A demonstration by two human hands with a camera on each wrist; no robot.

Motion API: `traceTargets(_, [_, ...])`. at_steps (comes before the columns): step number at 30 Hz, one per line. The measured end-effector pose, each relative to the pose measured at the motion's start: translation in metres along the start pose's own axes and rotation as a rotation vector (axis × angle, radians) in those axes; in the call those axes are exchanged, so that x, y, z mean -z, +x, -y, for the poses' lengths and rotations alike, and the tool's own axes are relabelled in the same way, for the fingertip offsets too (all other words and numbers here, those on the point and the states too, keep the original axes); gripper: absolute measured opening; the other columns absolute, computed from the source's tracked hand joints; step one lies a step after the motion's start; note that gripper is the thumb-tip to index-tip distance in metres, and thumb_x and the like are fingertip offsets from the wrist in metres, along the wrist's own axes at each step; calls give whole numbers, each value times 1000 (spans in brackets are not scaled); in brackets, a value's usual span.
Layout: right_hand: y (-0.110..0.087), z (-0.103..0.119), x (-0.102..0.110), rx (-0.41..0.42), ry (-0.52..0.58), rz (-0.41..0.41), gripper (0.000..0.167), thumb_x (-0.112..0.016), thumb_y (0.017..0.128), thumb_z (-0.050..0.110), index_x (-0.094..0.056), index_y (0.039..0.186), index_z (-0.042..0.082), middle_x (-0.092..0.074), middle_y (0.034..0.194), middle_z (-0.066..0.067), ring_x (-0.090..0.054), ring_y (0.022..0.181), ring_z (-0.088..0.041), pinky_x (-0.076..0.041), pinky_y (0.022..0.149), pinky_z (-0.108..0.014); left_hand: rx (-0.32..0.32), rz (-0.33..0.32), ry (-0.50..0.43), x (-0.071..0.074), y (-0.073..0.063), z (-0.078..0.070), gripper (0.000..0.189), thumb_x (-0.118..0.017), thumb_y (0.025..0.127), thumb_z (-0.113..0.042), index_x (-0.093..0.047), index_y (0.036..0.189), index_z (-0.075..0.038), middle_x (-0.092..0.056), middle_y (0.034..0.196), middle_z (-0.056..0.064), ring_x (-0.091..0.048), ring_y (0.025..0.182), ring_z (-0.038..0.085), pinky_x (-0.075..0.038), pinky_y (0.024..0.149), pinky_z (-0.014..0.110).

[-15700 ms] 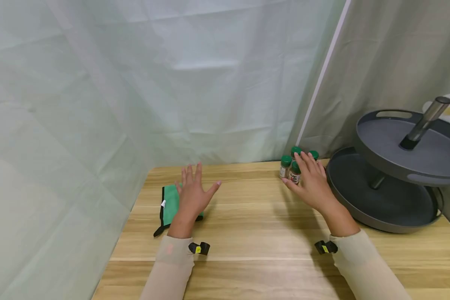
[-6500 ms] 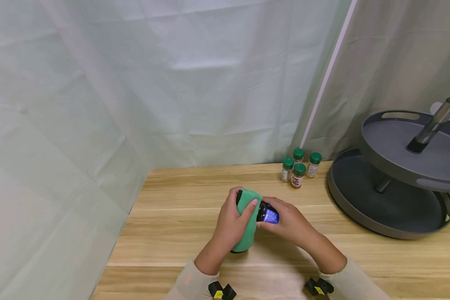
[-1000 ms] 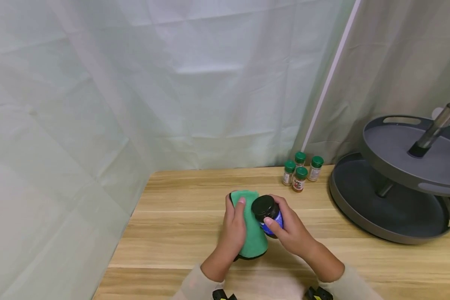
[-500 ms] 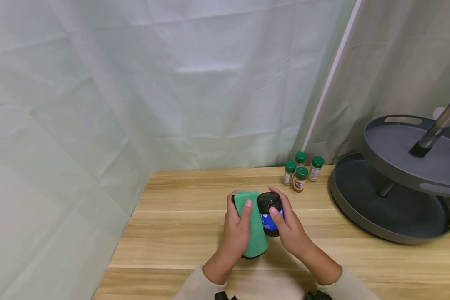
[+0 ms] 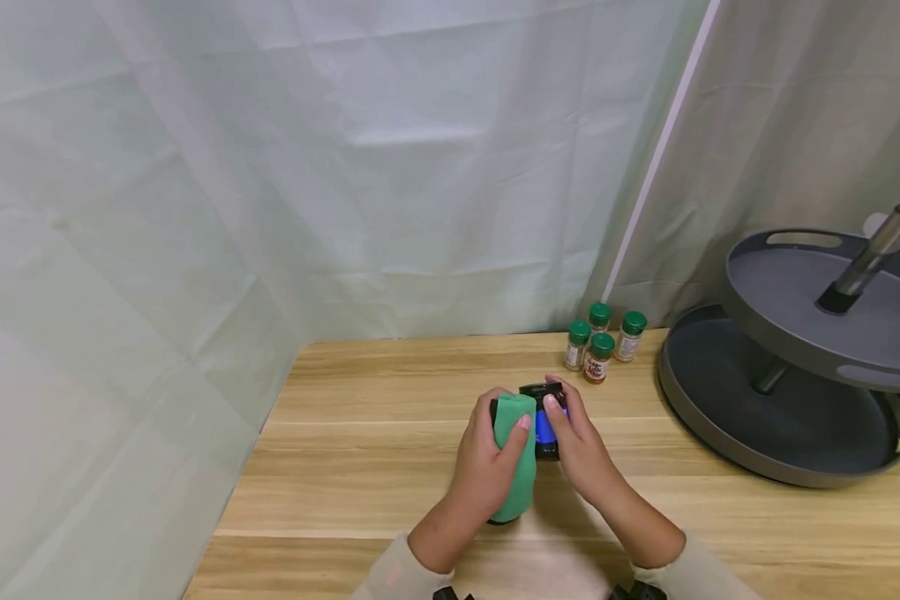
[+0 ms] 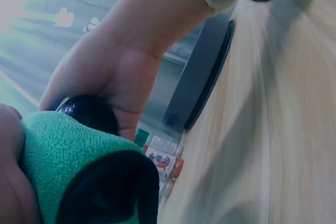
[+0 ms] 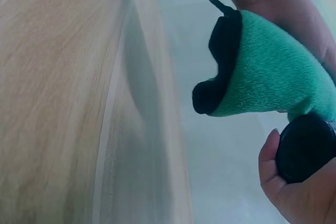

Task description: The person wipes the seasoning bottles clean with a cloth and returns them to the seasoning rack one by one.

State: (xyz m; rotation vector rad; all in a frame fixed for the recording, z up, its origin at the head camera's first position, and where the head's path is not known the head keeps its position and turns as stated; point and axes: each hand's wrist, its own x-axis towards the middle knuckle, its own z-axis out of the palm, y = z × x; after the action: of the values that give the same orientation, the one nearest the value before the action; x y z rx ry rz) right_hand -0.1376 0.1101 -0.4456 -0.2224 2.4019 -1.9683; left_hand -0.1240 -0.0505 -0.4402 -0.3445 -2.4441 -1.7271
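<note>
My left hand (image 5: 483,471) grips a folded green cloth (image 5: 519,475) with black edging, thumb lying along its near face. Beside it my right hand (image 5: 588,454) holds a dark jar (image 5: 546,433) with a black lid and a blue label. The cloth covers the jar's left side in the head view, and both are held over the table. In the left wrist view the dark jar (image 6: 92,111) shows just behind the green cloth (image 6: 68,135). From the right wrist, the jar's round dark end (image 7: 304,148) sits under the cloth (image 7: 278,66), with fingers curled round it.
Several small spice jars (image 5: 597,367) with green caps stand at the back of the wooden table (image 5: 360,467). To their right is a grey two-tier round tray (image 5: 757,450) with a metal post (image 5: 873,254). Pale curtains (image 5: 450,192) hang behind.
The cloth lay on the table's left at first, both hands spread. Over the last second the jar turned from lid-toward-camera to more upright, and the left hand brought the cloth right, over its side.
</note>
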Motion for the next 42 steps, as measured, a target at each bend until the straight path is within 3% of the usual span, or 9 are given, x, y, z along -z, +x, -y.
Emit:
traceTargets(4, [1, 2, 0, -30, 44, 31, 45, -28, 112, 40, -29, 153, 23, -46, 148, -15, -51, 124, -25, -47, 97, -24, 10, -31, 15, 0, 2, 3, 41, -55, 103, -43, -44, 136, -21, -59, 114, 3, -59, 92, 14, -53, 79, 27])
traceTargets(7, [0, 3, 1, -34, 57, 41, 43, -31, 112, 37, -28, 154, 25, -48, 143, -17, -55, 117, -26, -50, 91, -26, 47, -33, -15, 1, 4, 5, 41, -54, 104, -45, -42, 136, -22, -59, 114, 3, -60, 92, 14, -54, 79, 28])
traceTargets(13, [-3, 4, 0, -10, 38, 35, 48, -43, 109, 39, -26, 154, 31, -43, 148, -16, -54, 121, -32, -52, 90, -28, 95, -40, -70, 5, 7, 7, 45, -50, 104, -49, -40, 138, -20, -59, 109, 4, -60, 90, 15, -54, 79, 30])
traceTargets(19, [-5, 4, -2, 59, 68, 35, 56, -54, 106, 28, -24, 154, 32, -45, 139, -18, -59, 112, -30, -57, 83, -29, 109, -37, -110, 7, 8, 7, 44, -48, 105, -49, -40, 137, -20, -59, 103, 8, -60, 85, 16, -54, 76, 32])
traceTargets(24, [-7, 4, -4, 98, 68, 47, 55, -49, 108, 25, -20, 155, 33, -45, 141, -17, -57, 117, -25, -55, 88, -27, 137, -29, -142, 7, 7, 6, 46, -48, 105, -50, -38, 139, -22, -59, 106, 7, -60, 88, 17, -54, 78, 34])
traceTargets(34, [-5, 2, -1, 66, 16, 32, 53, -43, 110, 31, -17, 156, 33, -43, 149, -16, -50, 131, -32, -49, 98, -23, 110, -14, -157, 5, 2, -1, 45, -52, 104, -45, -40, 139, -18, -61, 110, 7, -62, 88, 17, -56, 77, 32])
traceTargets(42, [-3, 0, -2, 67, 19, 0, 57, -49, 108, 28, -18, 156, 34, -47, 145, -16, -55, 124, -28, -51, 94, -23, 81, -38, -124, 0, -1, -3, 41, -57, 103, -42, -44, 135, -19, -62, 106, 7, -62, 84, 14, -55, 75, 29])
